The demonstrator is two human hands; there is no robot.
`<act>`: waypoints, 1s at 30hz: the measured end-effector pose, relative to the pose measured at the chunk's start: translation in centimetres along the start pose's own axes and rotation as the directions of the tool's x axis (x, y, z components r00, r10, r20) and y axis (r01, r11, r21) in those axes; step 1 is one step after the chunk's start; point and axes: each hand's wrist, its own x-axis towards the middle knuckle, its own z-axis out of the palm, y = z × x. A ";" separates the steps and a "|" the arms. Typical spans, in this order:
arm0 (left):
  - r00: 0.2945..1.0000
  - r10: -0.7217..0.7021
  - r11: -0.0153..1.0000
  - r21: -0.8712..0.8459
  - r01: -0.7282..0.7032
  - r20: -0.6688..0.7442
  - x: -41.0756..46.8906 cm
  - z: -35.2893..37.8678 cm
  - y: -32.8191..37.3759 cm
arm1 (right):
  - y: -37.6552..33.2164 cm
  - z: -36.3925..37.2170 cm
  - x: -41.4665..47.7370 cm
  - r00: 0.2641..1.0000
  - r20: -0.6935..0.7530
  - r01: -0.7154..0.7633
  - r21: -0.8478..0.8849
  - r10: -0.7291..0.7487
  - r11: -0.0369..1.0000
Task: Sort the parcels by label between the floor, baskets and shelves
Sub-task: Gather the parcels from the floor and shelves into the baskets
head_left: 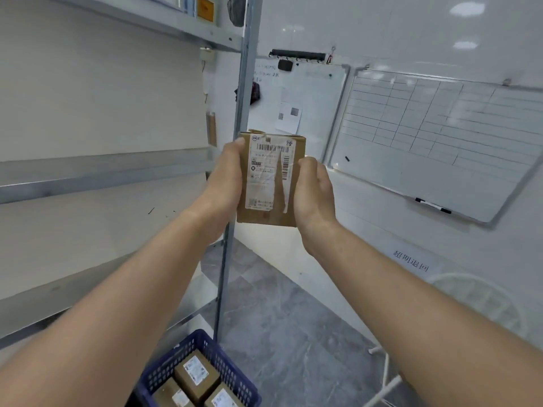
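I hold a small brown cardboard parcel upright at arm's length, its white shipping label with barcodes facing me. My left hand grips its left side and my right hand grips its right side. The parcel hangs in front of the grey upright post of the metal shelf unit. Below, at the bottom edge, a blue plastic basket on the floor holds three labelled brown parcels.
Grey metal shelves fill the left side; the upper shelf carries a few items. Two whiteboards hang on the white wall at right. A white wire basket stands at lower right above grey floor tiles.
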 end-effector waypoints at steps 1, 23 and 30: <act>1.000 -0.002 1.000 -0.001 0.002 0.000 1.5 -0.1 -0.8 | 0.4 0.8 1.3 1.000 -0.005 -0.008 -0.002 0.008 1.000; 0.848 -0.150 0.978 0.051 0.204 -0.509 16.7 5.1 -15.4 | 15.6 8.7 25.0 0.863 0.481 -0.182 0.019 0.151 0.983; 0.696 -0.273 0.927 0.011 0.375 -0.664 15.2 4.7 -19.8 | 21.7 11.7 25.4 0.727 0.633 -0.261 -0.103 0.266 0.960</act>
